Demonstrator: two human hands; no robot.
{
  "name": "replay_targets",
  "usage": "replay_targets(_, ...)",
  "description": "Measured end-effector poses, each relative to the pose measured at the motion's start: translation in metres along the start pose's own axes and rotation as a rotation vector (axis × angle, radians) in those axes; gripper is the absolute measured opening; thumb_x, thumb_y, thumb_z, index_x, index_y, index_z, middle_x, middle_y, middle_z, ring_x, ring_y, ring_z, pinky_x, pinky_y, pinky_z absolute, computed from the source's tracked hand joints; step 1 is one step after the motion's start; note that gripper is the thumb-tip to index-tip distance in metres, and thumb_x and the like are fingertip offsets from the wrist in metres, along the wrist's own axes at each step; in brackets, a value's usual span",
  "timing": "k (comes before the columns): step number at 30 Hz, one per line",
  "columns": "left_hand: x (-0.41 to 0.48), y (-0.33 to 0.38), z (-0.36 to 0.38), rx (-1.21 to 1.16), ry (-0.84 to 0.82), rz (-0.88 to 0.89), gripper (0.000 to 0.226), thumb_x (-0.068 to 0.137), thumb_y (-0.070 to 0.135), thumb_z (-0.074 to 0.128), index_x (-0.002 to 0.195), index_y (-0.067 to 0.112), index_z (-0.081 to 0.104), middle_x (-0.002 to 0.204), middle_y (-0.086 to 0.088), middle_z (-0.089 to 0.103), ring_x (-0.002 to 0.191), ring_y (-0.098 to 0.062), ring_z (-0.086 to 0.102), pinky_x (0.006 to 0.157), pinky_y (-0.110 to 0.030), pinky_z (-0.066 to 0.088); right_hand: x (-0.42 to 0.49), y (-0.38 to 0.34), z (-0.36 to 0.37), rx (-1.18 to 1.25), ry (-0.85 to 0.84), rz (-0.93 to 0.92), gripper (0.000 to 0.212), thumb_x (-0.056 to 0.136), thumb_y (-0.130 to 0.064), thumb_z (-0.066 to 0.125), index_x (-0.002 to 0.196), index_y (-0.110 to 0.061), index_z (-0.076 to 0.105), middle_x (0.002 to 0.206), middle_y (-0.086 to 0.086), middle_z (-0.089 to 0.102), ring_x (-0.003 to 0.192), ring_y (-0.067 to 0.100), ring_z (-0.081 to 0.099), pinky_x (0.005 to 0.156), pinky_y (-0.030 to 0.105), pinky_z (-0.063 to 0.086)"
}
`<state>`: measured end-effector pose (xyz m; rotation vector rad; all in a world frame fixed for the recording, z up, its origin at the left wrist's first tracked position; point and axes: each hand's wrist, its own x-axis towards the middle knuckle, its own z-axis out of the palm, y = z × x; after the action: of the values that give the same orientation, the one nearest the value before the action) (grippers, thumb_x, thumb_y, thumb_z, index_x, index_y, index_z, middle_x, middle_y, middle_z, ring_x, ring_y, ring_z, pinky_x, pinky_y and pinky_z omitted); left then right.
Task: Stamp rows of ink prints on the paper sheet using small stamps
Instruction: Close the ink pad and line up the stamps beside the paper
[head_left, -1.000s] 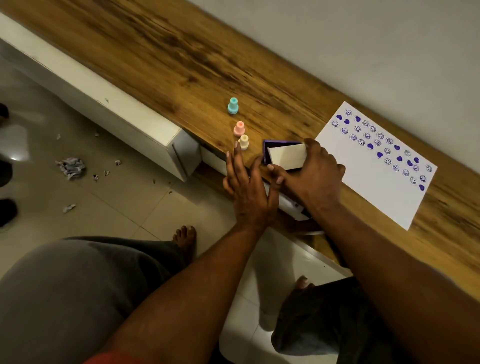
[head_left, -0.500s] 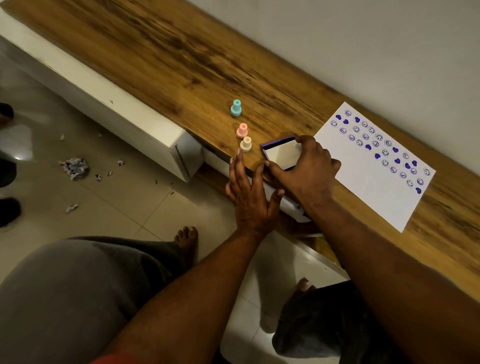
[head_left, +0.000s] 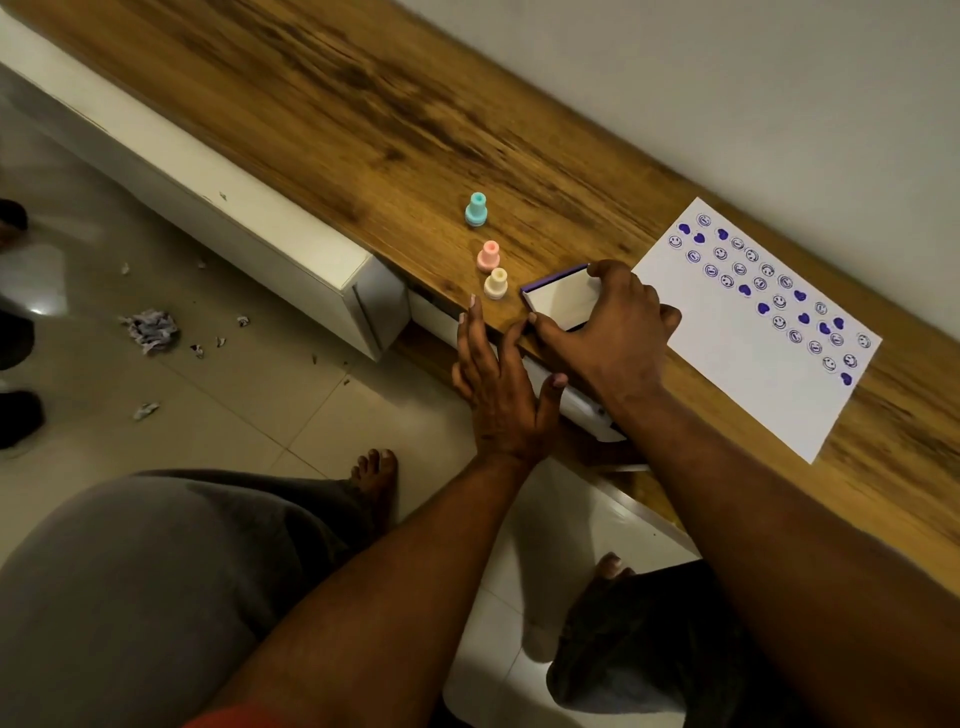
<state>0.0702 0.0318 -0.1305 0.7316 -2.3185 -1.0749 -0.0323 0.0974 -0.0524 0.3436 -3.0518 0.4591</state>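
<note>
My right hand (head_left: 613, 332) is clamped over the ink pad (head_left: 563, 296), fingers on its far edge, thumb on the near one. My left hand (head_left: 498, 384) lies flat and empty at the wooden top's (head_left: 363, 119) edge, fingers spread. Just beyond its fingertips stand three small stamps (head_left: 495, 283) — light, rigid, likely tippy (best pinched by the narrow neck). The paper sheet (head_left: 737, 364) lies just right of my right hand — thin, liable to slide.

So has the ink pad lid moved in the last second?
Yes. The white lid under the right hand has swung down over the purple ink pad box beside the cream stamp, covering the inked well that was open earlier.
</note>
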Motion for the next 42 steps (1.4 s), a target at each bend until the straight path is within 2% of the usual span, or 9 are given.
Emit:
replay_targets(7, -0.002, -0.007, -0.002, -0.078, 0.054, -0.032, 0.088, 0.095, 0.084, 0.023, 0.142, 0.016, 0.052, 0.175, -0.008, 0.011, 0.162, -0.030, 0.013, 0.122, -0.058, 0.017, -0.001, -0.001, 0.003, -0.019, -0.018, -0.032, 0.093, 0.067, -0.084, 0.063, 0.137, -0.024, 0.048, 0.133, 0.001, 0.061, 0.124, 0.025, 0.056, 0.099, 0.046, 0.041)
replay_targets(12, 0.000, -0.017, -0.004, -0.055, 0.075, -0.034, 0.080, 0.097, 0.080, 0.027, 0.141, 0.018, 0.049, 0.175, -0.011, 0.013, 0.161, -0.030, 0.014, 0.120, -0.057, 0.019, 0.002, 0.000, 0.002, -0.041, -0.035, -0.069, 0.092, 0.067, -0.083, 0.067, 0.137, -0.026, 0.046, 0.133, 0.000, 0.061, 0.123, 0.025, 0.057, 0.100, 0.045, 0.042)
replay_targets(18, 0.006, -0.013, -0.003, -0.056, 0.099, -0.034, 0.082, 0.097, 0.079, 0.027, 0.146, 0.017, 0.048, 0.174, -0.012, 0.012, 0.161, -0.032, 0.014, 0.121, -0.057, 0.018, 0.010, 0.004, 0.002, 0.116, -0.093, -0.145, 0.098, 0.062, -0.075, 0.077, 0.138, -0.026, 0.040, 0.132, -0.001, 0.059, 0.120, 0.022, 0.058, 0.102, 0.043, 0.042)
replay_targets(21, 0.015, -0.009, -0.004, -0.002, 0.097, -0.008, 0.086, 0.097, 0.079, 0.029, 0.150, 0.016, 0.049, 0.175, -0.011, 0.009, 0.162, -0.031, 0.010, 0.122, -0.053, 0.015, 0.022, 0.011, -0.004, 0.207, -0.217, -0.274, 0.103, 0.059, -0.077, 0.078, 0.139, -0.026, 0.037, 0.134, -0.002, 0.057, 0.122, 0.019, 0.056, 0.101, 0.041, 0.038)
replay_targets(24, 0.022, -0.004, -0.003, 0.068, 0.065, 0.012, 0.084, 0.096, 0.079, 0.029, 0.157, 0.023, 0.045, 0.177, -0.008, 0.002, 0.163, -0.028, 0.002, 0.122, -0.045, 0.005, 0.034, 0.020, -0.011, 0.204, -0.328, -0.405, 0.107, 0.060, -0.080, 0.075, 0.143, -0.025, 0.036, 0.142, -0.002, 0.054, 0.130, 0.019, 0.052, 0.105, 0.044, 0.034)
replay_targets(26, 0.020, -0.001, -0.002, 0.102, 0.055, 0.005, 0.082, 0.097, 0.077, 0.028, 0.160, 0.025, 0.041, 0.177, -0.008, 0.000, 0.163, -0.029, 0.000, 0.122, -0.044, 0.003, 0.037, 0.025, -0.014, 0.188, -0.360, -0.447, 0.108, 0.062, -0.080, 0.074, 0.145, -0.024, 0.035, 0.145, -0.002, 0.052, 0.132, 0.019, 0.051, 0.108, 0.046, 0.033)
replay_targets(32, 0.019, 0.002, 0.002, 0.134, 0.043, -0.008, 0.078, 0.097, 0.070, 0.039, 0.161, 0.025, 0.038, 0.177, -0.005, -0.004, 0.163, -0.029, 0.000, 0.122, -0.042, 0.000, 0.037, 0.031, -0.013, 0.185, -0.340, -0.462, 0.108, 0.065, -0.081, 0.072, 0.150, -0.027, 0.033, 0.149, -0.002, 0.052, 0.135, 0.021, 0.050, 0.111, 0.049, 0.033)
replay_targets(38, 0.013, -0.001, 0.006, 0.117, 0.027, -0.021, 0.079, 0.097, 0.073, 0.037, 0.159, 0.024, 0.041, 0.177, -0.006, -0.001, 0.163, -0.028, 0.000, 0.121, -0.044, 0.003, 0.032, 0.033, -0.003, 0.178, -0.303, -0.459, 0.104, 0.065, -0.084, 0.069, 0.147, -0.030, 0.037, 0.145, -0.004, 0.054, 0.131, 0.019, 0.052, 0.107, 0.049, 0.039)
replay_targets(42, 0.012, -0.001, 0.011, 0.089, 0.013, -0.042, 0.079, 0.097, 0.073, 0.041, 0.160, 0.025, 0.038, 0.177, -0.004, -0.001, 0.163, -0.028, 0.000, 0.121, -0.052, 0.009, 0.033, 0.031, 0.001, 0.168, -0.288, -0.462, 0.101, 0.065, -0.082, 0.071, 0.146, -0.031, 0.038, 0.143, -0.004, 0.055, 0.128, 0.019, 0.053, 0.104, 0.046, 0.039)
